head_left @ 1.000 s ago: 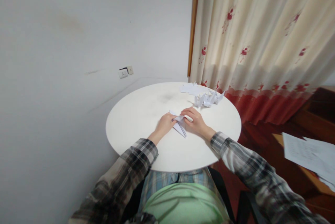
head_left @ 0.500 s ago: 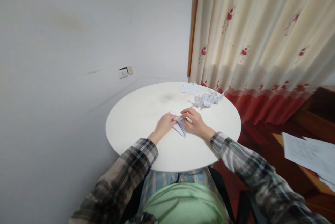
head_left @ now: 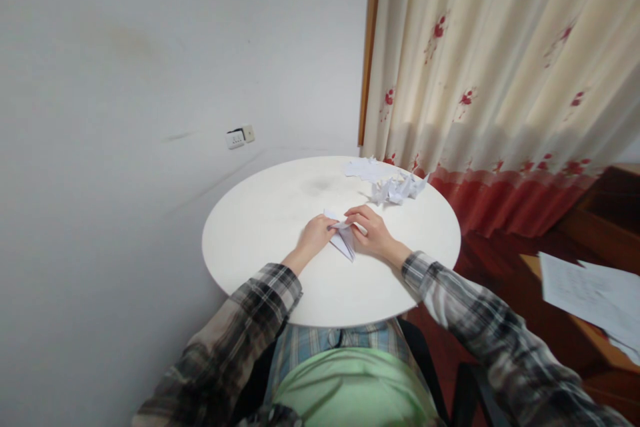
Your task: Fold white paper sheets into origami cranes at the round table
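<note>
Between my hands, on the round white table (head_left: 255, 240), is a piece of folded white paper (head_left: 343, 244) with a pointed end toward me. My left hand (head_left: 317, 232) grips its left side, thumb and fingers closed on the edge. My right hand (head_left: 369, 230) pinches a raised flap on the right side, with its fingers curled. Part of the paper is hidden under the fingers. Beyond my right hand lies a cluster of folded white paper pieces (head_left: 397, 190), their points sticking up.
Flat white paper sheets (head_left: 361, 168) lie at the table's far edge. A floral curtain (head_left: 480, 80) hangs behind at right, and a wall socket (head_left: 235, 140) is at left. Written papers (head_left: 590, 294) rest on a wooden surface at the right.
Almost nothing differs. The paper's near point has shifted very slightly, while both hands keep their places on it.
</note>
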The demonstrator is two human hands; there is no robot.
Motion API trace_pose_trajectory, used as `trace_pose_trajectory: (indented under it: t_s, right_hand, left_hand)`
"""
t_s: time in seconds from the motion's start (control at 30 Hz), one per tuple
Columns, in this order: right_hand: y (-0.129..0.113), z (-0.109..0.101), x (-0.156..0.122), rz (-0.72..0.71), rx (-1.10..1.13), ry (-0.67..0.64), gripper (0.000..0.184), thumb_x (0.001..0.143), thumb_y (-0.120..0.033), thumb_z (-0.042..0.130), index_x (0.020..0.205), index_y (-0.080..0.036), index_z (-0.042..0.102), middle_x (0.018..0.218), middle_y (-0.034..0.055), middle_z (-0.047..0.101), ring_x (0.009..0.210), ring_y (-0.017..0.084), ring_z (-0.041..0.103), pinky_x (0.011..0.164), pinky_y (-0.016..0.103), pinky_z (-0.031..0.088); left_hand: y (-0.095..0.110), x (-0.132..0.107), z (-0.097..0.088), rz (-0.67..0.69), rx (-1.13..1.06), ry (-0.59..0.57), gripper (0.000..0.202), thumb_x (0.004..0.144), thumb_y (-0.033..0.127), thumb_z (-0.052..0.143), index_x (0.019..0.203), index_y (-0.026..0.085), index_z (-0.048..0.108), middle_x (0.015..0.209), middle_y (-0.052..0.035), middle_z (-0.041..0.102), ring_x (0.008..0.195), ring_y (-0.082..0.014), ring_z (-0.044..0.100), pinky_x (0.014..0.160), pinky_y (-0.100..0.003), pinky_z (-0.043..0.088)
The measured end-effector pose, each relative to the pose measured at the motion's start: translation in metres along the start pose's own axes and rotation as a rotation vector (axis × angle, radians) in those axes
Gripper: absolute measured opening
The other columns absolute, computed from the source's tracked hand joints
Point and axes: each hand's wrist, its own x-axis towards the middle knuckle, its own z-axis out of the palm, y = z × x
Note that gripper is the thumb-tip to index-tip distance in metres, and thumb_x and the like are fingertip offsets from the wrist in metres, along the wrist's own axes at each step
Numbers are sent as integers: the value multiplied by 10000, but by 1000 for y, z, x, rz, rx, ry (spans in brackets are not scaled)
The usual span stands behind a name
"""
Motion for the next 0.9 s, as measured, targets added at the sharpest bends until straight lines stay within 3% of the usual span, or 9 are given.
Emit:
trace_pose_trajectory:
  t_s: [0.1,0.27,0.4,0.63,0.9]
  right_hand:
    - [-1,0,0,42,23,-20,263,740,-123,509,992,-186,546,977,84,591,927,195,535,817,357,455]
    - [5,6,-3,166,87,-83,496,710,-194,594,1180,-176,436,1022,76,591,945,186,550,837,350,445]
    - [11,9,-5,242,139,-141,591,694,-347,671,1208,-190,427,989,68,612,908,188,572,820,349,446]
    - [13,9,-6,191,137,-207,567,702,-427,662,1186,-180,497,985,90,620,925,202,566,827,360,449]
    - [13,12,-6,141,147,-332,451,827,-327,541,1252,-199,459,1167,104,577,1072,195,527,927,377,417]
  left_hand:
    - [2,0,-2,-4,-6,4,207,757,143,553,896,193,699,874,-47,690,829,-170,588,785,-281,446]
    - [3,0,-3,-21,-25,10,212,762,161,563,921,206,695,865,-40,689,800,-157,587,764,-272,447]
    - [4,-1,-3,23,-64,1,226,751,123,553,901,201,702,831,-39,687,783,-159,585,741,-270,451]
    - [8,-2,1,119,-148,-39,274,710,59,551,883,206,703,859,-23,678,819,-144,596,779,-256,459]
    - [7,-2,5,168,-139,-61,208,710,74,594,836,197,704,887,-26,691,873,-154,594,817,-274,445]
